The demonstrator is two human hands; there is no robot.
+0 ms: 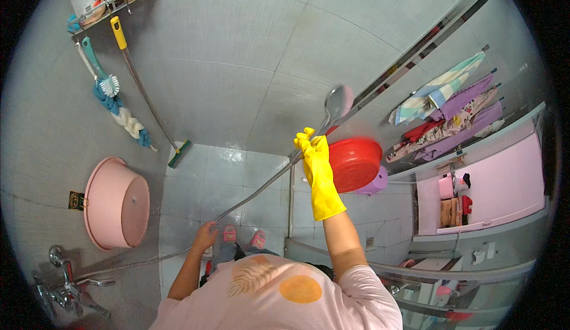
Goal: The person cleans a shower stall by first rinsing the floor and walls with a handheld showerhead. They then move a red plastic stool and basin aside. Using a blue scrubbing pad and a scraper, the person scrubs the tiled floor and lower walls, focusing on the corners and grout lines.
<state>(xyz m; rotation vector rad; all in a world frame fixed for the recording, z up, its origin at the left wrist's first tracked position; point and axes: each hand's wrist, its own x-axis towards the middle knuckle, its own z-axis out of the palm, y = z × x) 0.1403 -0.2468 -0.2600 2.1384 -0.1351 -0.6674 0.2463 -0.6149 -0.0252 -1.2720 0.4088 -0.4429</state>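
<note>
My right hand (318,172), in a yellow rubber glove, is closed round the handle of a silver shower head (336,102) and holds it raised in front of me. A grey metal shower hose (256,193) hangs from it down to my bare left hand (205,237), whose fingers are wrapped round the hose low at my left side. From there the hose runs on to the chrome wall tap (70,287) at the lower left. Something small and white beside my left hand is too unclear to name.
A pink basin (132,208) hangs on the left wall, near a long-handled floor brush (145,89) and a hanging scrub brush (107,83). Bottles stand on a corner rack (113,3). Right of the glass partition are a red basin (356,166), a purple stool (375,182) and hanging towels (454,101).
</note>
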